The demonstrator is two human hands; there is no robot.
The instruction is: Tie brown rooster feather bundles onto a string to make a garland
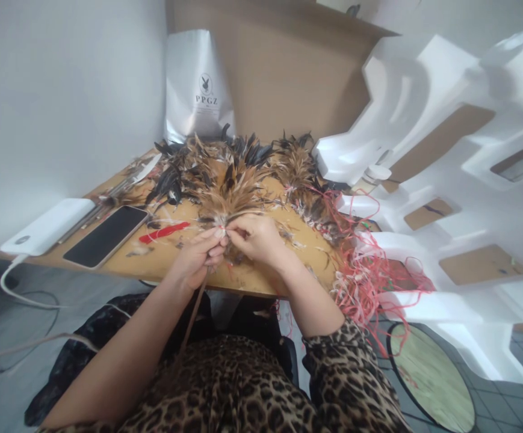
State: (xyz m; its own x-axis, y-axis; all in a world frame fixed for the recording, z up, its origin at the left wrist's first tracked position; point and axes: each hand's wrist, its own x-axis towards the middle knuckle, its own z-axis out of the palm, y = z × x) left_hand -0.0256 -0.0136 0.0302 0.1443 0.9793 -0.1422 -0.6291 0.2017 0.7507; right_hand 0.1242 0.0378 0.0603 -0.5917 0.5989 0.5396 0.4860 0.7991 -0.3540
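Observation:
My left hand (206, 254) is closed around the pale base of a bunch of brown feathers (232, 195), whose tips fan away from me over the table. Against that same base, my right hand (257, 237) is closed in a pinch; whatever sits between its fingertips is too small to make out. A thin brownish strip (193, 319) hangs from below my left hand toward my lap. Just behind the held bunch lie heaps of brown and black feathers (198, 159). Left of my hands is a flat red strip (164, 232).
A phone (106, 236) and a white power bank (48, 225) with a cable lie at the left. Tangled pink strings (365, 276) spill over the right edge. White foam pieces (451, 307) crowd the right side. A silver bag (193, 90) stands behind, before a cardboard panel (288, 72).

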